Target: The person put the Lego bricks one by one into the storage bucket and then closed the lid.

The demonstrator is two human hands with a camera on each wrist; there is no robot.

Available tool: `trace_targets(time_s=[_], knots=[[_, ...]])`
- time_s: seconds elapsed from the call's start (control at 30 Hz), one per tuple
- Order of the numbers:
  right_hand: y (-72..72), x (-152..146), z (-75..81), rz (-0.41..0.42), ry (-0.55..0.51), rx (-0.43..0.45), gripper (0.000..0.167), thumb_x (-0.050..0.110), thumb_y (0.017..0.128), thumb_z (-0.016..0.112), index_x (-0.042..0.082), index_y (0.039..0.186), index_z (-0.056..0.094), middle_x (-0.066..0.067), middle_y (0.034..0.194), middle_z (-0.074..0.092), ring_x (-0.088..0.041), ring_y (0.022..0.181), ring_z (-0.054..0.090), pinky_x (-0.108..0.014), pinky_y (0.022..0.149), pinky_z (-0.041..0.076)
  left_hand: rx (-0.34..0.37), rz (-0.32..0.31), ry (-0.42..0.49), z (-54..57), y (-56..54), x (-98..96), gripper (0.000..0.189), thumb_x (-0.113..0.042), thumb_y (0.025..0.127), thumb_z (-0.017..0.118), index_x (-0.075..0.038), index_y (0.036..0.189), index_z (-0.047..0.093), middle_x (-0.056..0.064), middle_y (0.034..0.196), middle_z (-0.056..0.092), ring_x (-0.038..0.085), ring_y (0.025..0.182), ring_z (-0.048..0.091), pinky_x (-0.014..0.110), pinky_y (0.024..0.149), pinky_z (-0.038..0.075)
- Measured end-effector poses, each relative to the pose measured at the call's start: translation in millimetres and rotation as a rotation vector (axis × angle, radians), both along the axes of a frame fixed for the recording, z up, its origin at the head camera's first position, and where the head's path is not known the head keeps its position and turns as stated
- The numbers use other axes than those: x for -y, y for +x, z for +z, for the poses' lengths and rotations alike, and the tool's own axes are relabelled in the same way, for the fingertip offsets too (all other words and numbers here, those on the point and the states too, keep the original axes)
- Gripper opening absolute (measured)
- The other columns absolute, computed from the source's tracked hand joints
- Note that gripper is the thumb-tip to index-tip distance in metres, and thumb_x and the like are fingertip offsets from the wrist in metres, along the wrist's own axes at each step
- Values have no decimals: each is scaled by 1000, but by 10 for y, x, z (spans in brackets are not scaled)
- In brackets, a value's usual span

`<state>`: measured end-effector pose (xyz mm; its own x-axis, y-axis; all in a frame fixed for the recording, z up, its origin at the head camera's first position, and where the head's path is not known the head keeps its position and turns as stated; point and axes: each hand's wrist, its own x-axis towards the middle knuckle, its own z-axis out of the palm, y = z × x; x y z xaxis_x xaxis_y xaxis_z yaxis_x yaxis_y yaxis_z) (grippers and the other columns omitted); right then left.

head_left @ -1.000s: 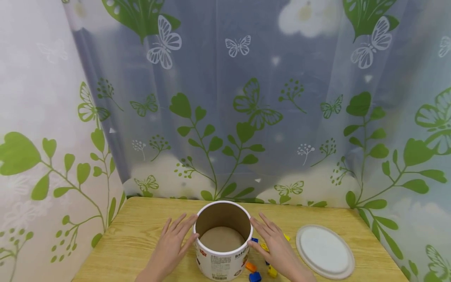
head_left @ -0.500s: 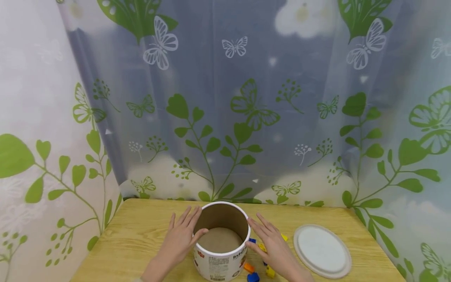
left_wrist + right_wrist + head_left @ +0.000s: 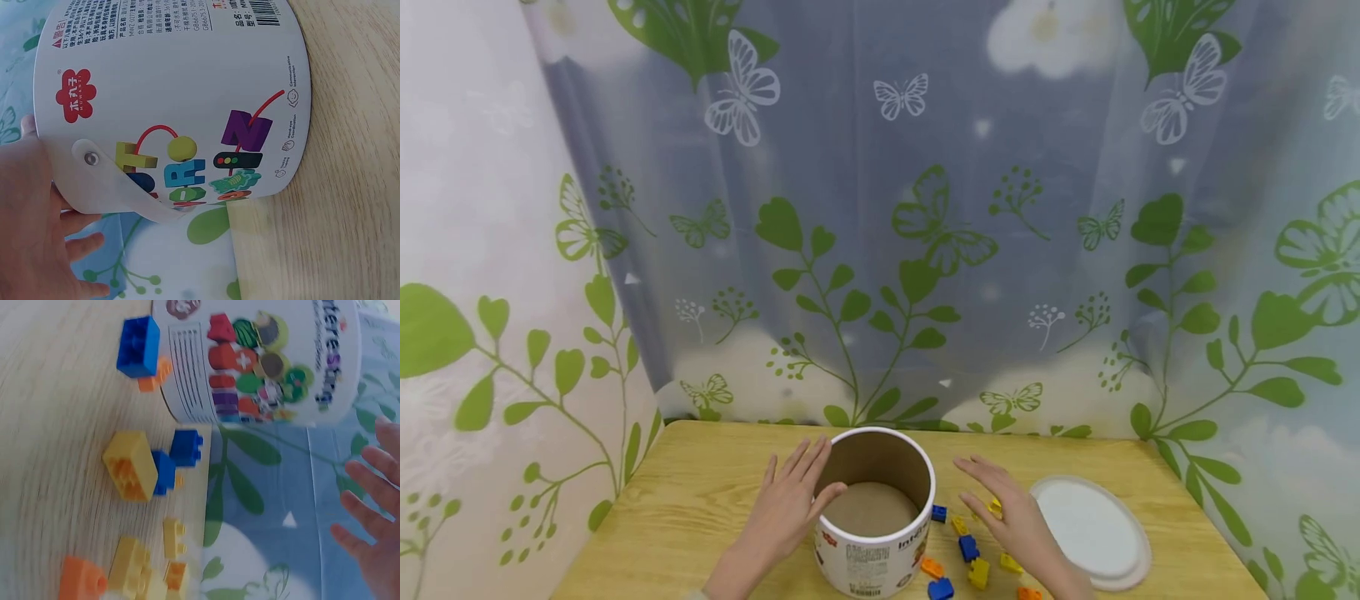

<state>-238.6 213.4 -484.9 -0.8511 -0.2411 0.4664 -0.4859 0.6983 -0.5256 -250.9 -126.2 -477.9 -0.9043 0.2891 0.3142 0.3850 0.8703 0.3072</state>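
Note:
A white round bucket (image 3: 853, 554) with printed pictures stands upright on the table, its top uncovered and no blocks visible inside. My left hand (image 3: 786, 508) rests against the bucket's left rim, fingers straight; in the left wrist view the hand (image 3: 37, 219) is beside a white strap handle (image 3: 119, 187) riveted to the bucket's side. To the right, my right hand (image 3: 1011, 517) hovers apart from the bucket with relaxed fingers, holding nothing. Beneath and beside it lie several toy blocks, among them a blue block (image 3: 940, 588), a yellow block (image 3: 978, 573) and an orange block (image 3: 932, 567).
A white round lid (image 3: 1093, 533) lies flat on the wooden table (image 3: 715, 467), right of the right hand. A patterned curtain (image 3: 880, 250) hangs behind the table and along both sides.
My right hand has left the bucket's right rim and moved right, uncovering more blocks. The left hand has shifted slightly right and forward along the left rim. The bucket stays in place.

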Motion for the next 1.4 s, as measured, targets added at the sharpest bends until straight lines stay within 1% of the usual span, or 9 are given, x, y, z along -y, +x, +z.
trace_targets(time_s=[0.17,0.3,0.47,0.6,0.8,0.93,1.13,1.27,1.4], knots=[[-10,-208,-35,-66,-87,22,35,22,96,72,25,131,69,2,129,69,-24,118,66,-45,95,56,-11,3,16,-10,7,1,59,-43,108,43,-10,156,41,5,162,38,30,151,31,65,120,17],[42,-370,-89,-98,-207,192,28,28,96,71,22,123,72,4,122,72,-19,110,69,-35,93,57,-23,2,17,-25,14,11,55,-40,110,40,-10,156,42,5,162,38,29,150,32,64,120,17],[130,-571,-181,-92,-314,394,31,30,95,71,13,122,72,-8,119,72,-14,104,70,-28,89,57,-29,-2,20,-24,17,24,54,-39,110,41,-9,155,43,6,161,39,31,149,33,65,120,17],[179,-745,-294,0,-303,466,34,24,98,69,3,124,69,-18,120,70,-10,101,70,-23,85,57,-35,-6,16,-12,19,39,54,-37,109,43,-9,154,44,6,161,39,32,149,34,65,120,17],[256,-945,-456,143,-235,520,33,20,97,69,-3,121,68,-20,116,70,-5,99,68,-23,84,57,-35,-17,-2,10,15,81,53,-37,109,43,-10,155,44,6,160,41,31,148,35,64,120,18],[303,-998,-557,133,-211,620,37,24,93,75,-2,119,69,-16,114,72,-3,95,67,-28,82,59,-43,-29,-1,18,18,88,53,-37,109,43,-10,155,44,6,160,41,31,148,36,64,120,19],[347,-997,-652,130,-213,700,38,23,89,80,-4,113,70,-13,106,73,-17,92,70,-33,78,60,-76,-39,0,2,20,81,52,-36,109,45,-8,153,47,7,158,44,33,146,38,65,119,21],[343,-989,-692,131,-201,716,33,17,88,80,-5,111,70,-13,103,74,-22,90,69,-35,76,60,-65,-34,-2,-22,9,70,52,-35,108,46,-9,154,46,6,159,42,31,148,37,64,120,20],[322,-985,-717,154,-152,696,32,15,86,82,-4,109,71,-12,101,73,-14,87,67,-30,73,58,-68,-36,2,-31,-3,55,52,-35,108,47,-10,153,46,5,159,43,31,148,36,64,120,20]])
